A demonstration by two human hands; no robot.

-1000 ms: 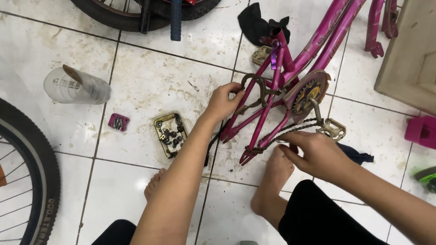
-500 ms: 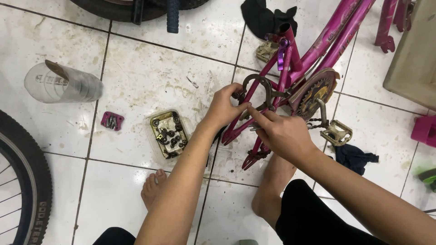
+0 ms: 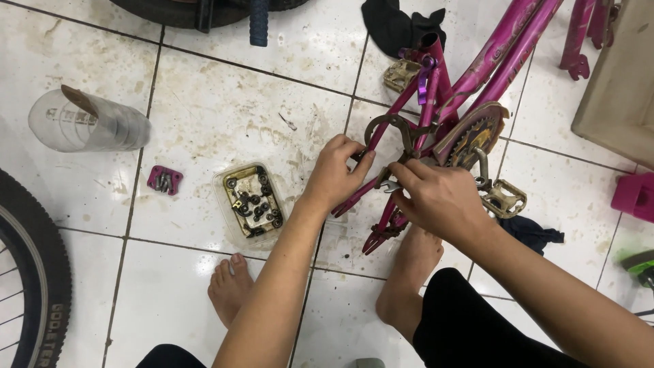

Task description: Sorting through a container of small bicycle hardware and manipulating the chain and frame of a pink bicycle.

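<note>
— What's the frame like?

— A glossy magenta bike frame (image 3: 470, 75) of thin tubes lies on its side on the tiles, with a toothed metal chainring (image 3: 473, 140) and a dull, boxy pedal (image 3: 503, 198).

— And the hands?

— The left hand (image 3: 335, 174) is curled around a lower tube. The right hand (image 3: 439, 197) is closed, pinching a small silvery wrench (image 3: 387, 185) just beside it.

— The floor?

— White glazed tiles (image 3: 225, 102), smeared brown, with dark grout lines. A clear plastic tray (image 3: 251, 202) of greasy black bolts sits near the left hand, a ribbed transparent cup (image 3: 88, 124) lies tipped over, and a knobbly black tyre (image 3: 34, 272) curves in at the edge.
</note>
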